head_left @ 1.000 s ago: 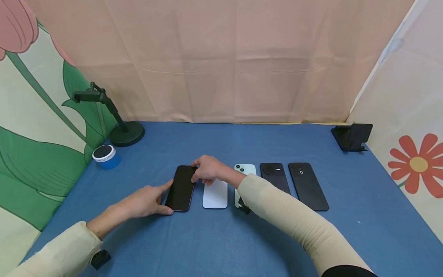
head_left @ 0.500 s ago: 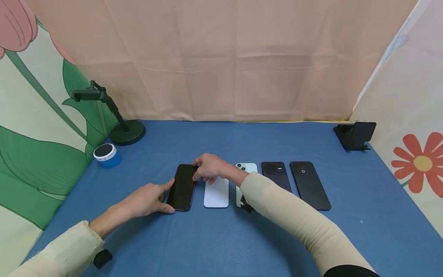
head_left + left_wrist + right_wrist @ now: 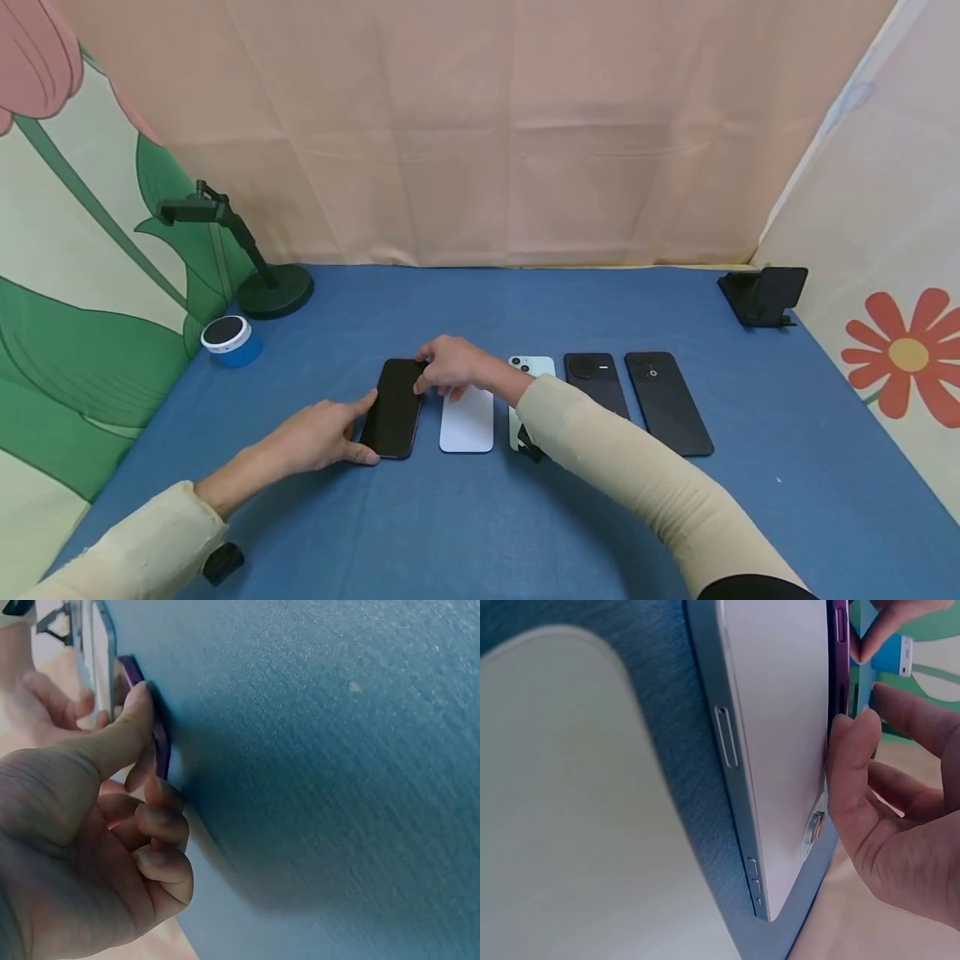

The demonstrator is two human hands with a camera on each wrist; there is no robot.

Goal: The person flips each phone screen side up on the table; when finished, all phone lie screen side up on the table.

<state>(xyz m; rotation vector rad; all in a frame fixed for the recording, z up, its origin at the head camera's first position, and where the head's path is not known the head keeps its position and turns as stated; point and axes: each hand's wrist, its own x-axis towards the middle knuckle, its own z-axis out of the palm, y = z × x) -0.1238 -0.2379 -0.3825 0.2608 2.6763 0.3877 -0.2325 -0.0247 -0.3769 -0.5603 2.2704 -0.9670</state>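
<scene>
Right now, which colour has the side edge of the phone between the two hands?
The phone edge is purple, seen best in the right wrist view.

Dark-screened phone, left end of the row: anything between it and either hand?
Nothing visible. The left hand and right hand both touch edges of the dark-screened phone; the white phone lies beside it, partly beneath the right hand, not between.

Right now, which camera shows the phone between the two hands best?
The head view: there the phone shows nearly all of its dark screen, with the left hand and right hand only at its edges. The left wrist view gives its purple edge, partly covered; the right wrist view, part of that edge beyond a white phone.
</scene>
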